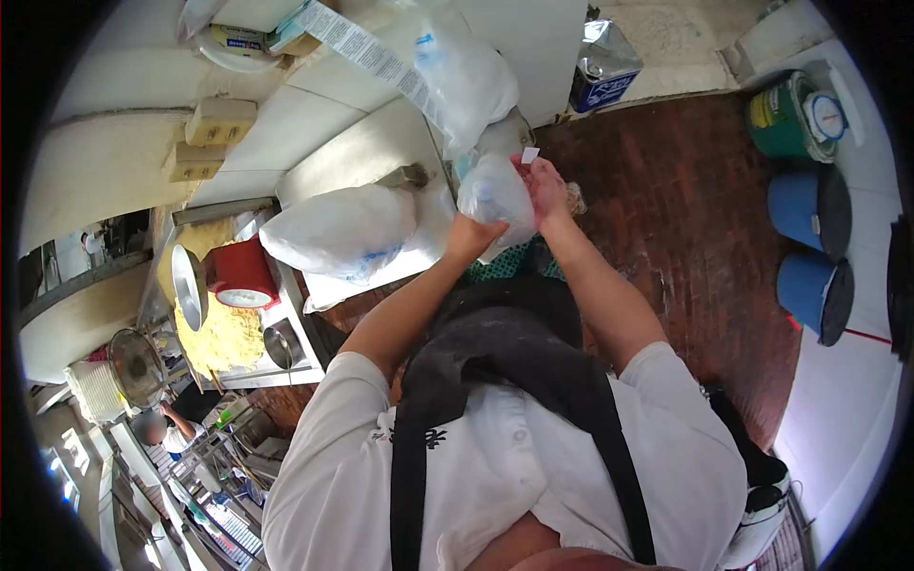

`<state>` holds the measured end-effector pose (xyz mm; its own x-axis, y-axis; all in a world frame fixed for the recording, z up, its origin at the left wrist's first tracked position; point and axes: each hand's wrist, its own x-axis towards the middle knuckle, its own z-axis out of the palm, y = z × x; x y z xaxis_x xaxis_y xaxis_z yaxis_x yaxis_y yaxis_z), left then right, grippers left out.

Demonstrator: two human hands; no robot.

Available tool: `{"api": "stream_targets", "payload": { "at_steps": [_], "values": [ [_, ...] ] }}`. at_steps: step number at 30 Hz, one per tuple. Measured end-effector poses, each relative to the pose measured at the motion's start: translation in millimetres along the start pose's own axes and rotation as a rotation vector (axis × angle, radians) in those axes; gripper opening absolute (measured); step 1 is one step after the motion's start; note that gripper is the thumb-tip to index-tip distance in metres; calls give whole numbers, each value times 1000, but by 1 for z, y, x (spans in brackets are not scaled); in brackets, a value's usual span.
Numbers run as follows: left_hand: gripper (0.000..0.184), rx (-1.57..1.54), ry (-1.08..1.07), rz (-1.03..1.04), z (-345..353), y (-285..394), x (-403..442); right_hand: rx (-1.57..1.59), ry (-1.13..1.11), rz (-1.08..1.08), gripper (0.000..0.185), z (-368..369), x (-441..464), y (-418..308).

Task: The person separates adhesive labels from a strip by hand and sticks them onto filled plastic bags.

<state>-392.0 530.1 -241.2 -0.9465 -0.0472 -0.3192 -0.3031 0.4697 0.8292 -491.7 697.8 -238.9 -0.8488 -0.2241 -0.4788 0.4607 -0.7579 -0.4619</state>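
A full clear plastic bag [497, 195] with pale contents and blue print is in front of me. My left hand [471, 236] is closed round its near side, thumb across the plastic. My right hand [545, 190] is against the bag's right side, fingers bent. At its fingertips is a small white square piece [530, 154], apparently pinched there; I cannot make out what it is. Another filled plastic bag [476, 95] stands just beyond. A large filled white bag [343, 228] lies on the counter to the left of my left hand.
Left, a worktop holds yellow noodle-like strands [228, 338], a red container [240, 271] and a metal bowl [188, 285]. A square tin [606, 65] stands ahead. Along the right wall are a green bucket [785, 114] and two blue bins [795, 214]. A person [176, 433] works at far left.
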Motion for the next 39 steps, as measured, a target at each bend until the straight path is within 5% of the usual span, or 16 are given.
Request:
{"api": "stream_targets", "payload": {
  "at_steps": [7,9,12,14,15,17,19,22,27,33,36,39],
  "values": [
    [80,79,7,-174,3,17,-8,-73,-39,-44,20,-44,32,14],
    [76,62,13,-271,-37,76,-43,257,-255,58,22,-60,37,-3],
    [55,3,-18,-51,-98,113,-96,-97,-110,-190,22,-27,3,-41],
    [45,36,154,303,-167,153,-132,-174,-74,-255,20,-19,-9,-59],
    [48,201,353,595,-206,171,-142,-201,-62,-289,21,-11,-20,-67],
    [58,482,407,645,-280,186,-159,-255,-43,-394,20,3,-40,-76],
    [54,660,234,599,-326,182,-156,-213,-80,-505,17,30,-70,-82],
    [49,505,-129,433,-353,135,-127,-291,-150,-628,16,78,-117,-71],
    [43,628,321,383,-331,125,-135,-591,-229,-702,14,143,-173,-10],
    [53,582,477,-40,-293,141,-153,-1181,-163,-839,8,189,-202,57],
    [47,769,546,258,-291,131,-153,-1396,-234,-1062,9,194,-184,76],
    [42,544,513,743,-291,142,-153,-1411,-197,-1205,10,201,-182,74]
  ]
}}
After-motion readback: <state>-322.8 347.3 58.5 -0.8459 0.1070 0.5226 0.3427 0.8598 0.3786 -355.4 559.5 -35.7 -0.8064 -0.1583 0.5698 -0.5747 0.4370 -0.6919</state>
